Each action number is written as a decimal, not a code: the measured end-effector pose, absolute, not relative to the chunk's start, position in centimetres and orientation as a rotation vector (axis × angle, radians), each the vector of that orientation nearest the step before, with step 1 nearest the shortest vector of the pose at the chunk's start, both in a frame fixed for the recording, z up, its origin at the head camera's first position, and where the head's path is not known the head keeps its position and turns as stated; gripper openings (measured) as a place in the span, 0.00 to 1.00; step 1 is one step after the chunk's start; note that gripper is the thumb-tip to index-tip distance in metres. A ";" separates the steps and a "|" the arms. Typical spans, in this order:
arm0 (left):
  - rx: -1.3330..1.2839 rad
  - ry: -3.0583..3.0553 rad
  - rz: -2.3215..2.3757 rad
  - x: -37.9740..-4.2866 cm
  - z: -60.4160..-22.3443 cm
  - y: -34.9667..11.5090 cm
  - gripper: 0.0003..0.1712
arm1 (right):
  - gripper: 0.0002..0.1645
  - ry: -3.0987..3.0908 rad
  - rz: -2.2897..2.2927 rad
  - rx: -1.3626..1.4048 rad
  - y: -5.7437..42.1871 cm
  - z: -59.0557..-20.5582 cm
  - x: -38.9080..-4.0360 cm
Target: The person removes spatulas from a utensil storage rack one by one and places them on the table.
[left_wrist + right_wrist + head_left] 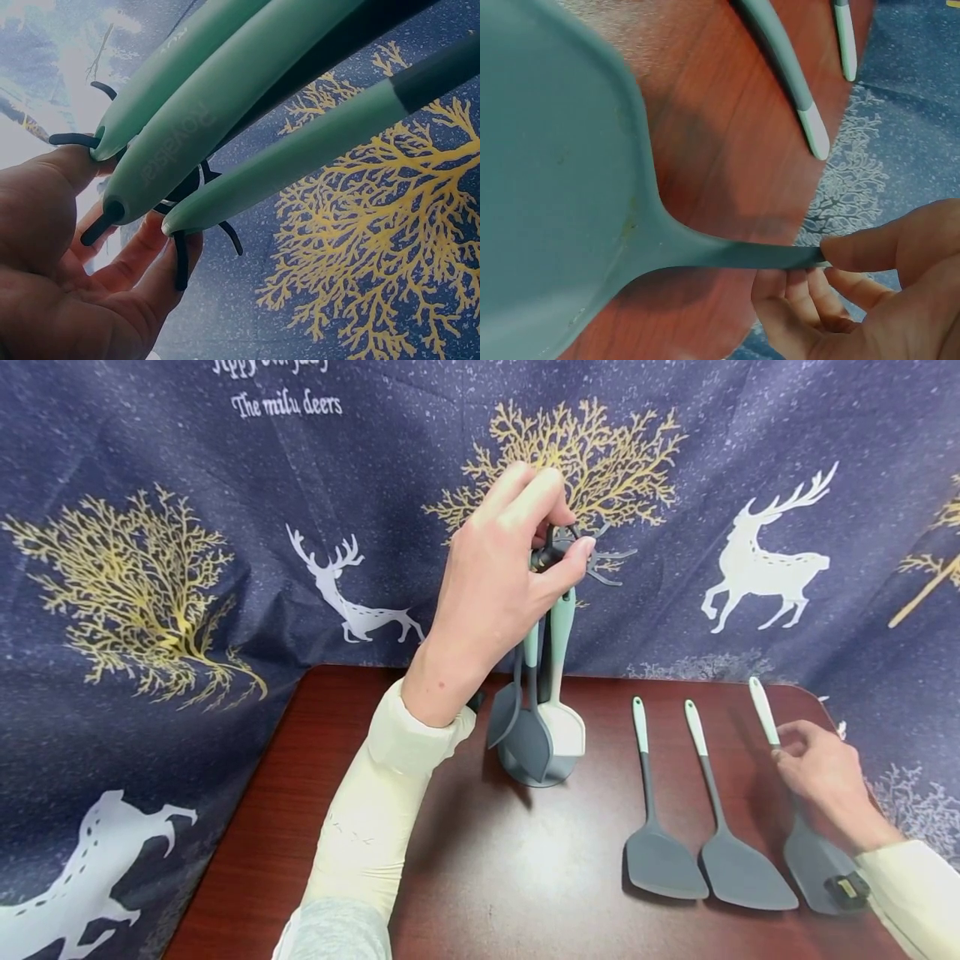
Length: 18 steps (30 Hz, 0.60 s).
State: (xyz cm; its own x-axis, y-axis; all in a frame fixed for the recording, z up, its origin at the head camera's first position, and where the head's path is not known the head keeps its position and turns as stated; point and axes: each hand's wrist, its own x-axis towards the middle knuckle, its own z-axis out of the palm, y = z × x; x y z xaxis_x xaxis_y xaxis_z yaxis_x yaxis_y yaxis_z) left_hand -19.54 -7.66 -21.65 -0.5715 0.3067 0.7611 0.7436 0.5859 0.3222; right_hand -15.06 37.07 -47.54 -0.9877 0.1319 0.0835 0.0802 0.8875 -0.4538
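Observation:
My left hand [498, 564] grips the top of a rotating utensil rack [551, 773], its fingers and thumb round the dark hooked head. In the left wrist view, several green handles [161, 165] hang from hooks beside these fingers. Below hang a white-headed utensil [564, 731], a grey spoon-shaped utensil [531, 743] and another grey utensil [506, 714]. At the far right, my right hand [825, 772] pinches a grey spatula [562, 172] by its neck, between thumb and fingers. Its pale green handle points toward the back, and its broad blade faces the right wrist camera.
Two more grey spatulas, one on the left [663, 864] and one in the middle [746, 870], lie side by side on the brown table [517, 877], handles toward the back. Close behind the table hangs a blue cloth [405, 443] printed with deer and golden trees.

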 end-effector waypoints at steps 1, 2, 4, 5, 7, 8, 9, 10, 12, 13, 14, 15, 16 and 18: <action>-0.830 -2.152 -0.848 -19.5 -21.6 -7.6 0.12 | 0.19 -2.948 0.697 -0.157 37.1 -47.7 -15.1; -0.829 -2.152 -0.848 -19.5 -21.6 -7.6 0.12 | 0.19 -2.951 0.691 -0.146 37.2 -47.8 -15.1; -0.828 -2.152 -0.847 -19.5 -21.6 -7.7 0.12 | 0.18 -2.957 0.686 -0.130 37.3 -48.0 -15.1; -0.827 -2.153 -0.846 -19.5 -21.6 -7.7 0.12 | 0.18 -2.961 0.680 -0.126 37.3 -48.1 -15.1; -0.824 -2.154 -0.841 -19.5 -21.6 -7.7 0.12 | 0.17 -2.962 0.676 -0.116 37.3 -48.2 -15.2; -0.824 -2.153 -0.841 -19.5 -21.6 -7.7 0.12 | 0.17 -2.963 0.673 -0.115 37.4 -48.3 -15.2; -0.823 -2.154 -0.842 -19.5 -21.6 -7.7 0.12 | 0.17 -2.966 0.674 -0.117 37.4 -48.4 -15.2; -0.823 -2.154 -0.840 -19.5 -21.6 -7.7 0.12 | 0.17 -2.966 0.671 -0.116 37.5 -48.5 -15.1; -0.822 -2.157 -0.837 -19.5 -21.6 -7.7 0.12 | 0.17 -2.970 0.670 -0.124 37.6 -48.7 -15.1; -0.822 -2.157 -0.837 -19.5 -21.6 -7.7 0.12 | 0.17 -2.973 0.669 -0.127 37.6 -48.8 -15.1; -0.822 -2.157 -0.837 -19.5 -21.7 -7.6 0.12 | 0.17 -2.975 0.668 -0.128 37.6 -48.9 -15.1; -0.822 -2.158 -0.836 -19.5 -21.7 -7.6 0.12 | 0.16 -2.978 0.670 -0.128 37.6 -48.9 -15.1; -0.821 -2.160 -0.835 -19.5 -21.7 -7.6 0.12 | 0.17 -2.981 0.671 -0.131 37.7 -49.0 -15.1; -0.821 -2.160 -0.835 -19.5 -21.7 -7.6 0.12 | 0.17 -2.991 0.671 -0.139 37.7 -49.1 -15.0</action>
State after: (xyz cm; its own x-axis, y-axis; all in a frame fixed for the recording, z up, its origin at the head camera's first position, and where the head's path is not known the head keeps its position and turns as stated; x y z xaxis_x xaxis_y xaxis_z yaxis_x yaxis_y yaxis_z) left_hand -19.49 -7.55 -21.71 -0.5769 0.3062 0.7572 0.7359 0.5971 0.3192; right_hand -15.05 37.71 -49.08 -0.9932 0.1043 0.0516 0.0722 0.9004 -0.4291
